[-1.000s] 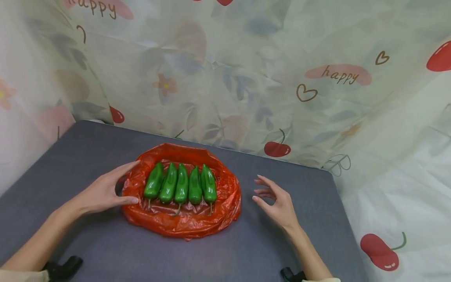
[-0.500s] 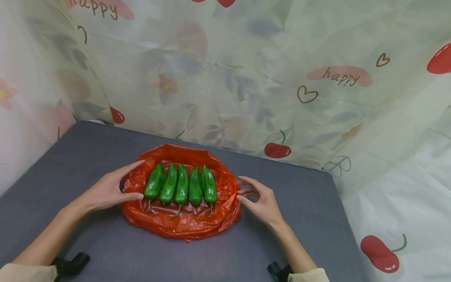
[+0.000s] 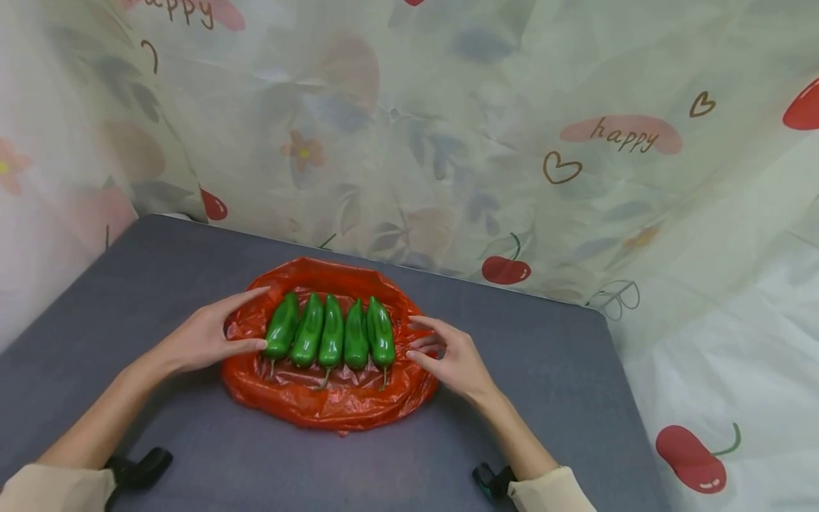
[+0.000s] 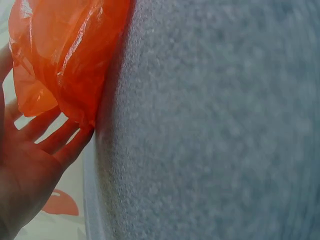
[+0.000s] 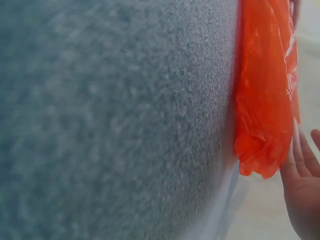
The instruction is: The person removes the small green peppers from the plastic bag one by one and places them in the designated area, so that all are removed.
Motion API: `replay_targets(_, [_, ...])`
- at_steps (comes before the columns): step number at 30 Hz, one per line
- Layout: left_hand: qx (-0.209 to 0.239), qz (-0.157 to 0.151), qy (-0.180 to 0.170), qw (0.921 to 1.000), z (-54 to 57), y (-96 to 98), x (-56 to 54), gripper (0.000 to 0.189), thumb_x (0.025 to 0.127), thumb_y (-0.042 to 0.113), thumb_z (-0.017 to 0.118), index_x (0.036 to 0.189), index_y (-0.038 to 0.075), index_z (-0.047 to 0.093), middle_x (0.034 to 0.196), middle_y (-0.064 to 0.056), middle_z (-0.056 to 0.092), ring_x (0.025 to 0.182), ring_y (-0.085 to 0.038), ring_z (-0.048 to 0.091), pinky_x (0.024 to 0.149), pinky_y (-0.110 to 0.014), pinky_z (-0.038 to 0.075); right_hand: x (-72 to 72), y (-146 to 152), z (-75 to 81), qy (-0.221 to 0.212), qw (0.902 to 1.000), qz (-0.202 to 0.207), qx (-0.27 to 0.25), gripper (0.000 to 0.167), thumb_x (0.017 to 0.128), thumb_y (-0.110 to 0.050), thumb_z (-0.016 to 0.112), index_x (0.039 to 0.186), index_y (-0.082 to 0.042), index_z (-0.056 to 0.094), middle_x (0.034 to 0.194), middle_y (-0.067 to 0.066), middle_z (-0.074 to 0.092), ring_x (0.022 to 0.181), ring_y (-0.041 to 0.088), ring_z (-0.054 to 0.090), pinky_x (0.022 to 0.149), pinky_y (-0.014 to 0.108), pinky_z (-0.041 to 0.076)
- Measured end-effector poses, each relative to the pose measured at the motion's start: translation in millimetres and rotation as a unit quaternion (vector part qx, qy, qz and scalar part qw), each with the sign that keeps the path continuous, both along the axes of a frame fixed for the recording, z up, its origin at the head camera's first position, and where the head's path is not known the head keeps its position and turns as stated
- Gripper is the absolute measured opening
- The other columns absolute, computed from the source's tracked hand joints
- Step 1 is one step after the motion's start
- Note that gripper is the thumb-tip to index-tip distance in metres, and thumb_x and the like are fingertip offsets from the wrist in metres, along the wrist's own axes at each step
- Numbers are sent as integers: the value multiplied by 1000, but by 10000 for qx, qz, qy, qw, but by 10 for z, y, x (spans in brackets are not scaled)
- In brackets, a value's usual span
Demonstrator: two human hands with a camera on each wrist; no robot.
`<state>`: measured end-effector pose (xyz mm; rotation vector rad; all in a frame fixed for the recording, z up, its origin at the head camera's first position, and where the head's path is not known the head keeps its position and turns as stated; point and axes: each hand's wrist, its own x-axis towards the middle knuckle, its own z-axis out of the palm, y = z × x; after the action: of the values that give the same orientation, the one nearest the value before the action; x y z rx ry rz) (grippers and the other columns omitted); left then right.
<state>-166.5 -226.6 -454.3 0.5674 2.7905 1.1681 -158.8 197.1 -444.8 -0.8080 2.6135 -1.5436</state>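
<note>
"Five peppers [image 3: 331, 333], green. Location?"

"One red bag [image 3: 301, 414], on the bench [image 3: 544, 398], just short of the far edge, well apart from the right edge."

"Long axes?"

"Side by side in a row; narrow tips toward the far edge, stems toward the near."

"Left grip [image 3: 205, 336]?"

"Spread wide, thumb well parted from index; fingers nearly straight against the bag's left side. Nothing clasped."

"Right grip [image 3: 459, 361]?"

"Part spread, fingers slightly bent, reaching over the bag's right rim. Nothing clasped."

"Nearer to the row?"

"Left: thumb tip at the leftmost pepper, touching or just beside, contact unclear. Right fingertips stand apart from the rightmost."

"Key relation?"

"Row between the two grips; each pepper's axis lies crosswise to the line joining them."
</note>
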Motion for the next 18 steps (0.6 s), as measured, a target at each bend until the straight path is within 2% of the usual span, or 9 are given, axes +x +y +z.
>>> replay_targets(4, [28,-50,25,10000,4,12,-10,83,84,46,78,153,18,40,147,-21,45,127,-41,49,97,-63,41,-49,-69,-4,-279,9995,36,134,56,86,-9,78,137,-4,57,127,18,63,93,26,70,82,44,56])
replay_targets(11, [-13,-86,-23,10000,-6,14,-10,80,86,45,77,152,15,42,145,-22,47,124,-40,51,96,-61,43,-115,-149,-43,-610,9956,9,714,56,87,-18,79,139,-12,58,127,10,64,94,15,69,83,35,56])
replay_targets(18, [8,-73,-164,9998,-8,32,-10,77,88,45,75,152,16,42,146,-21,46,126,-39,49,99,-62,41,-123,-208,-91,-482,9911,86,1241,59,87,-21,79,141,-15,57,119,7,66,93,14,68,81,30,55])
